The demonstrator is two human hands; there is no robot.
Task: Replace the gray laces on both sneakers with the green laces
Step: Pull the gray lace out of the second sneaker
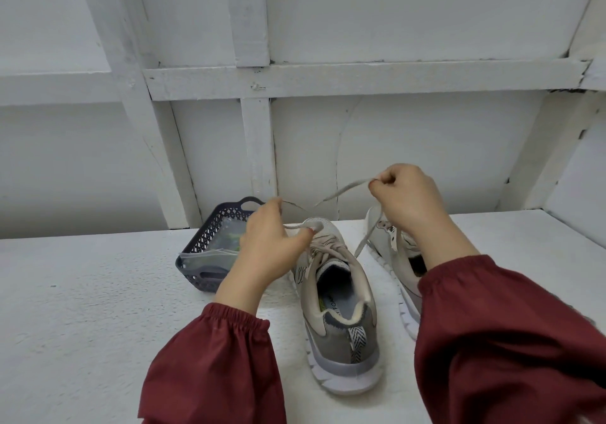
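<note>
**Both hands pinching the gray lace, green ones sitting in the basket**

The white tabletop (98, 308) is carrying everything. Two sneakers are sitting side by side, heels toward the camera: the left sneaker (337, 312) is in full view, while the right sneaker (388, 249) is partly hiding behind a red sleeve (492, 325). A dark basket (203, 281) is sitting just left of them, holding a clear bag (210, 254) with the green laces (234, 238) inside. The left hand (272, 243) is pinching the gray lace (344, 190) over the left sneaker's toe. The right hand (406, 200) is curling tight on the other end, higher up.
</note>
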